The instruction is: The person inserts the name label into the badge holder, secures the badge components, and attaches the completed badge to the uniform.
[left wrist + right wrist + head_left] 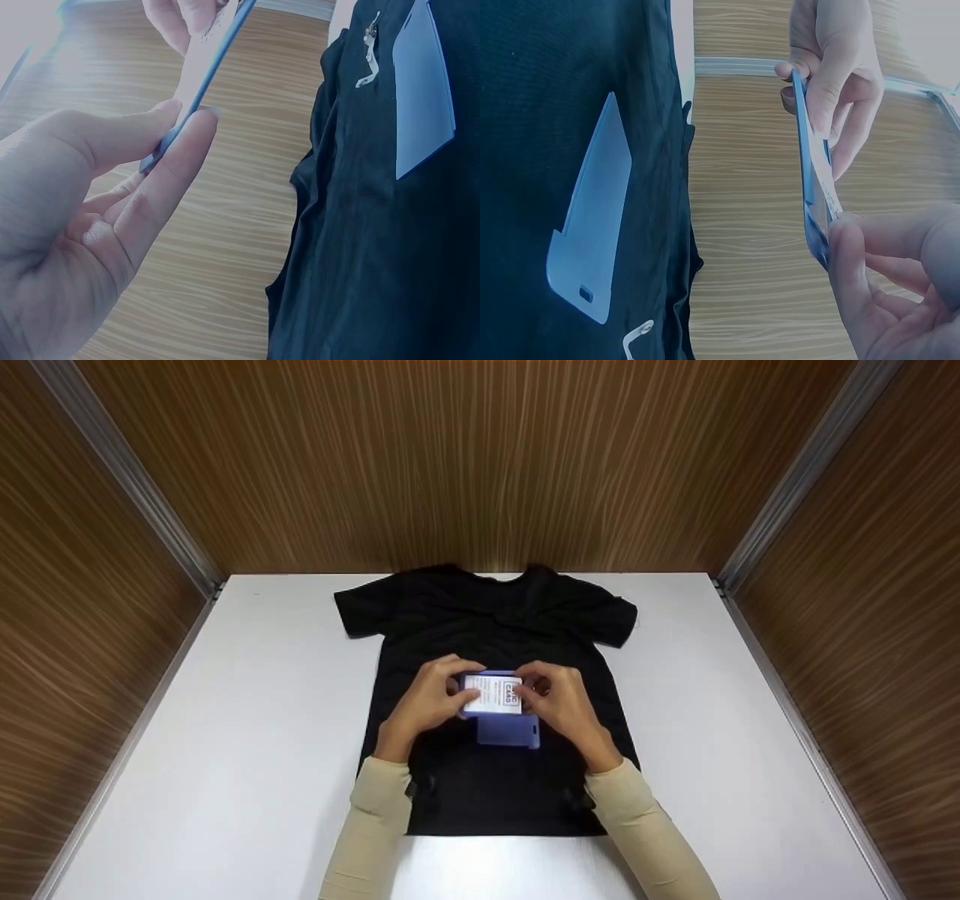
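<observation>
Both hands hold a blue plastic badge holder (804, 142) with a white printed card (493, 694) in or against it, above a black T-shirt (495, 795). My left hand (427, 696) pinches its left end between thumb and fingers. At the opposite end, my right hand (562, 699) pinches the card and holder, with the thumb on the card's face. The left wrist view shows them edge-on, tilted. A flat blue cover (508, 732) with a slot near one end lies on the shirt just below the hands. How far the card sits inside is unclear.
A small white strap with a metal fastener (370, 52) lies on the shirt. The shirt is spread on a white table (247, 720), sleeves outward and collar at the far edge. Wood-patterned panels (480, 465) enclose the back and both sides.
</observation>
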Available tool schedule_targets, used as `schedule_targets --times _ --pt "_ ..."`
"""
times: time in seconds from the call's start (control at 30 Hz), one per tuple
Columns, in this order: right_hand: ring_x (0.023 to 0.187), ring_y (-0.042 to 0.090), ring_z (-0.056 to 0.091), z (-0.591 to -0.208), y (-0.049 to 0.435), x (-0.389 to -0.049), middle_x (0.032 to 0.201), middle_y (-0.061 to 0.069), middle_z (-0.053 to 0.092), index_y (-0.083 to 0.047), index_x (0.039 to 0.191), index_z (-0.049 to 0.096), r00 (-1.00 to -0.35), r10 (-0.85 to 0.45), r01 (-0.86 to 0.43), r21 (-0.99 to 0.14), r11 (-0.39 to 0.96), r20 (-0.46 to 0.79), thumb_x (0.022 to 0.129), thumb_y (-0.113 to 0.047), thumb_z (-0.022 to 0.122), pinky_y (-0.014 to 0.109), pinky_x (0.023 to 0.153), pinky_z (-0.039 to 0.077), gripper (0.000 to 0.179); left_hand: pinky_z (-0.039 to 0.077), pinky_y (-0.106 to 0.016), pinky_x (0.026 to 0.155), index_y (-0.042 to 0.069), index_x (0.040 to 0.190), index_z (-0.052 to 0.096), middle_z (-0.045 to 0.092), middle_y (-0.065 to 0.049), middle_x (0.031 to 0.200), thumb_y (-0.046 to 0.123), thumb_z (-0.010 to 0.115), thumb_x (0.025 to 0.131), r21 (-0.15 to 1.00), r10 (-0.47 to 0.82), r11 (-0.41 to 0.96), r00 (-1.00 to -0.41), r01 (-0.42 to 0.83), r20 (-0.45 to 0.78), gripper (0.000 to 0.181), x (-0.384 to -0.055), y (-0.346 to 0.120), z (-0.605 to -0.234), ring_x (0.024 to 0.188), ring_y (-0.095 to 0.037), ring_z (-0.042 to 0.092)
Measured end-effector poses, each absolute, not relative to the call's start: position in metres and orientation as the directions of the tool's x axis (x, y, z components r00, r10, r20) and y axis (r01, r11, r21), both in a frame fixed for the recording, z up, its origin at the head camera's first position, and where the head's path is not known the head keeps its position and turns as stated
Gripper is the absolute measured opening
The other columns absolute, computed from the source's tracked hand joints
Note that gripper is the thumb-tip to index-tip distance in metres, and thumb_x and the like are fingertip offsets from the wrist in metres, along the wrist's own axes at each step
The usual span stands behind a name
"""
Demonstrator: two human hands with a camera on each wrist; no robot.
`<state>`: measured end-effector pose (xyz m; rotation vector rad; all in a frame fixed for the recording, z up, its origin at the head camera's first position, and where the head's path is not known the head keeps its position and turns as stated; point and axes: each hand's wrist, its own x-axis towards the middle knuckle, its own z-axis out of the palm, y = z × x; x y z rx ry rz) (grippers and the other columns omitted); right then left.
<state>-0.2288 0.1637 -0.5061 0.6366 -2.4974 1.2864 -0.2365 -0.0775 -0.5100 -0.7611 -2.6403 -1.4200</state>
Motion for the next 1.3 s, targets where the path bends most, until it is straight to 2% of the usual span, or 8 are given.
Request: schedule_targets --times 0.17,0.4,0.83,1.3 --pt "0.062 0.019 0.067 -0.507 0.164 -0.23 0.078 0.012 0.074 -0.001 0.101 0.076 -0.874 -0.258 -0.485 -0.708 0.514 0.412 0.084 0.002 0.081 0.02 0.056 0.054 0.017 0.055 -0.022 0.058 0.007 0.124 0.073 0.067 -0.011 0.107 0.006 0.075 0.093 0.776 0.399 0.456 -0.88 0.435 0.258 0.031 -0.237 -0.078 -0.511 0.072 -0.014 0.063" --pt "0.063 0.017 0.068 -0.508 0.163 -0.23 0.079 0.011 0.075 0.001 0.105 0.074 -0.869 -0.255 -0.494 -0.702 0.512 0.425 0.083 0.001 0.083 0.02 0.056 0.054 0.024 0.055 -0.022 0.064 0.007 0.123 0.074 0.068 -0.011 0.107 0.006 0.076 0.093 0.769 0.396 0.469 -0.882 0.434 0.257 0.03 -0.237 -0.078 -0.51 0.077 -0.015 0.063" --pt "0.064 0.015 0.065 -0.509 0.166 -0.23 0.078 0.011 0.073 0.0 0.104 0.074 -0.88 -0.251 -0.474 -0.705 0.528 0.403 0.085 -0.002 0.082 0.019 0.057 0.053 0.02 0.053 -0.021 0.059 0.007 0.124 0.073 0.068 -0.012 0.109 0.006 0.075 0.093 0.76 0.395 0.469 -0.877 0.45 0.275 0.031 -0.238 -0.083 -0.512 0.071 -0.014 0.061" --pt "0.064 0.014 0.065 -0.502 0.175 -0.23 0.077 0.008 0.073 -0.002 0.102 0.076 -0.897 -0.257 -0.441 -0.706 0.555 0.359 0.085 -0.004 0.083 0.02 0.06 0.052 0.019 0.054 -0.021 0.065 0.008 0.124 0.074 0.07 -0.013 0.114 0.006 0.077 0.091 0.772 0.329 0.484 -0.903 0.411 0.275 0.033 -0.242 -0.099 -0.513 0.077 -0.018 0.064"
